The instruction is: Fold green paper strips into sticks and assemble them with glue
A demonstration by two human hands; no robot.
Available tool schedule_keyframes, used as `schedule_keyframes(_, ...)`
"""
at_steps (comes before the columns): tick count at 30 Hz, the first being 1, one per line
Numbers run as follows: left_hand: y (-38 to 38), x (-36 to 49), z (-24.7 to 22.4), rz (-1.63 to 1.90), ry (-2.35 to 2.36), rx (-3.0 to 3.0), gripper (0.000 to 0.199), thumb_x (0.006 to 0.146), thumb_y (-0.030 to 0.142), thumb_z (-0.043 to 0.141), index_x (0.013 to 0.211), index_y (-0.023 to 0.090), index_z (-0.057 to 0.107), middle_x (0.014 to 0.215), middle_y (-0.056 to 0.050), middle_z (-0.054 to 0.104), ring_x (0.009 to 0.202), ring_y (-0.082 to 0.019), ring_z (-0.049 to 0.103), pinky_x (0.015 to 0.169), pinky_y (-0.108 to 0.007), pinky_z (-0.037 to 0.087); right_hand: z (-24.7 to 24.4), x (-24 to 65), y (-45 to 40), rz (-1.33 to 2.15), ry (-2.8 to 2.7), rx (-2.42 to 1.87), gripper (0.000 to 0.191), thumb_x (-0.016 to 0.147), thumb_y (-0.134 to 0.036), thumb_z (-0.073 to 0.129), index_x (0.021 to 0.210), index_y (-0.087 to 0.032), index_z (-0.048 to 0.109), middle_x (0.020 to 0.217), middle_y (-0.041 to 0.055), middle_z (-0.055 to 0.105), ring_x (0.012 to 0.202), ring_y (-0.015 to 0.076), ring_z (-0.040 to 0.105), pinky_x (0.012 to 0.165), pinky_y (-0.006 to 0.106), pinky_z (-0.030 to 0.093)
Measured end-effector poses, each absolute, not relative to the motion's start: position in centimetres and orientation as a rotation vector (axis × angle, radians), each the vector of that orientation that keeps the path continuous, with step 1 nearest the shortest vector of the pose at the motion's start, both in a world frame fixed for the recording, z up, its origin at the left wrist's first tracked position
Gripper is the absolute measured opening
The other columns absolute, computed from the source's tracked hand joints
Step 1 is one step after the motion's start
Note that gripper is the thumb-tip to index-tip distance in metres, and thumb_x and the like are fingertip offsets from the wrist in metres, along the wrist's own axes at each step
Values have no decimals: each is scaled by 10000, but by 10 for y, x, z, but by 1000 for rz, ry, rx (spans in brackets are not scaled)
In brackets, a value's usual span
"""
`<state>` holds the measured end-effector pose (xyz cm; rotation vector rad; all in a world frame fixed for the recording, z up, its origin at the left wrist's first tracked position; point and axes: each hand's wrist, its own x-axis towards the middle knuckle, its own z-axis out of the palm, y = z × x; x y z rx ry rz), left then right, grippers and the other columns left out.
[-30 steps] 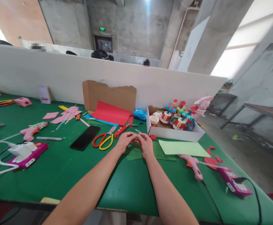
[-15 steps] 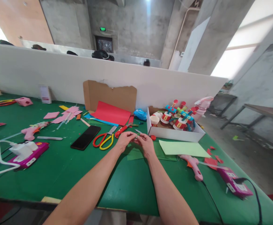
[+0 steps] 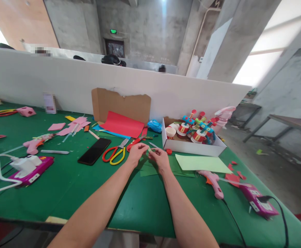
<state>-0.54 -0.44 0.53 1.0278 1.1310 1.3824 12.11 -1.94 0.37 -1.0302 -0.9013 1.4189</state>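
Note:
My left hand [image 3: 138,151] and my right hand [image 3: 160,159] face each other above the green table. Between their fingertips is a small pale green piece [image 3: 149,149], seemingly paper, pinched from both sides; its exact shape is too small to make out. Beneath the hands lie dark green paper sheets [image 3: 174,168]. Just beyond the fingers rests a pen-like tool [image 3: 153,145]. A red-handled cutter [image 3: 134,143] is close behind my left hand, and scissors [image 3: 117,151] with one red and one yellow handle lie to its left.
A white box [image 3: 194,147] of red cup figures stands at the right rear. A light green sheet [image 3: 202,163] and a pink glue gun [image 3: 213,182] lie in front of it. Left are a black phone [image 3: 94,151] and a purple power strip [image 3: 35,174]. Red paper [image 3: 123,124] leans at the back.
My fingertips have drawn slightly apart, and the pale green piece between them shows more clearly. The things on the table have not moved.

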Motion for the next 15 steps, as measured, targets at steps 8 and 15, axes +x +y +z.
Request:
schedule_keyframes(8,-4,-3,0,1250,976,948,398,533,401,834,749,129,639,649,5,629,524,-65,526,532,-206,395,1,121,-16,1401,-691,-926,316,476,-237,853,719,-175,660,657,-16,692,600,123,652,638,246,547)
schedule_keyframes(15,-5,0,-5,1239,914,941,365,529,366,845,708,123,641,645,-13,648,581,-104,595,616,-243,454,-4,120,-17,1452,-743,-898,287,499,-258,849,711,-158,683,675,-10,702,608,113,646,650,232,552)
